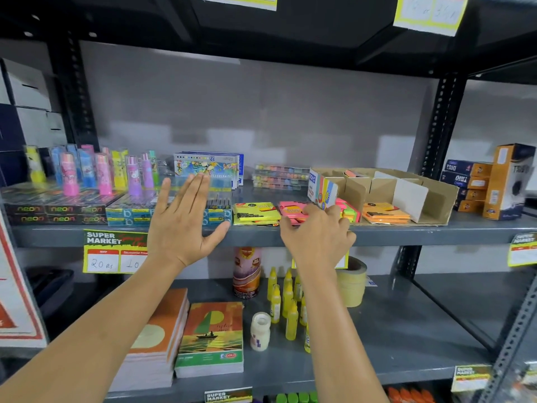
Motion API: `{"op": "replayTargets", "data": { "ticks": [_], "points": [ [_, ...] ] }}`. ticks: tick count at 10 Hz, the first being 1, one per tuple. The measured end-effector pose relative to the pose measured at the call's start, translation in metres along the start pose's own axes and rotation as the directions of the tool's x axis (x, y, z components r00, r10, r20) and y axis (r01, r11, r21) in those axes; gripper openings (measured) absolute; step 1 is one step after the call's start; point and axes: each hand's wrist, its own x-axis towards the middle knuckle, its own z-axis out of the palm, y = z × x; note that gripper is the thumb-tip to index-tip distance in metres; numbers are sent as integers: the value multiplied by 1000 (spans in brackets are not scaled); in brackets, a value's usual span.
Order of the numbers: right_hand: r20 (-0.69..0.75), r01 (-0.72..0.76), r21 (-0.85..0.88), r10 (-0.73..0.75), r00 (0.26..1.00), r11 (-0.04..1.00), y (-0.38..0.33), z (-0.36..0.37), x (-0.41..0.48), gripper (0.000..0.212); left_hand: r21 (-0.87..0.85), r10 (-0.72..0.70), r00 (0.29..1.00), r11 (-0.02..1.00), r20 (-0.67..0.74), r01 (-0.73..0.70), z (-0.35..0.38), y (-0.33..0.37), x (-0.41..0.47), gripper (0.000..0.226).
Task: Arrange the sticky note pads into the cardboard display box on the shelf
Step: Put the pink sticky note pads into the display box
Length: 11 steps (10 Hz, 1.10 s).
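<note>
The cardboard display box (pixel 436 196) sits on the grey metal shelf (pixel 261 237), its low front wall almost flush with the shelf's front lip, and thin card dividers split it into open-topped compartments. Most of these show bare brown card; the front one right of the box's middle holds a flat stack of orange sticky note pads (pixel 385 213), and a slot toward the box's back holds 1 small pad. At the box's front left corner stand neon green and pink pads (pixel 348 209) beside a printed white panel. Just left of the box, on open shelf, lie a pink sticky note pad (pixel 292 210) and a yellow-green sticky note pad (pixel 255 213), both square, flat and wrapped in glossy film, their front edges near the shelf lip. Above the box there is clear height up to the next shelf, and the grey back wall stands well behind it. The right hand (pixel 318 239) reaches in palm down, just left of the box, with its fingers curled over the near edge of the pink pad (whether this grip has actually closed on the pad I cannot tell). The left hand (pixel 183 219) hovers farther left of the box, flat and spread, fingers apart and pointing up, holding nothing, in front of clear plastic pen cases (pixel 218 196).
</note>
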Motion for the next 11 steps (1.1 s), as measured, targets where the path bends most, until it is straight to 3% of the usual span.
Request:
{"op": "replayTargets", "data": {
  "ticks": [3, 8, 11],
  "points": [
    [-40, -57, -32, 56, 998, 998, 2, 4, -10, 62, 2, -1, 1000, 1000, 19, 1, 1, -1, 0, 86],
    [-15, -58, 11, 58, 998, 998, -2, 5, 0, 59, -2, -1, 1000, 1000, 25, 1, 1, -2, -1, 87],
    [-131, -29, 38, 33, 991, 999, 11, -2, -17, 62, -8, 0, 1000, 1000, 25, 0, 0, -1, -1, 87]
  ]
}}
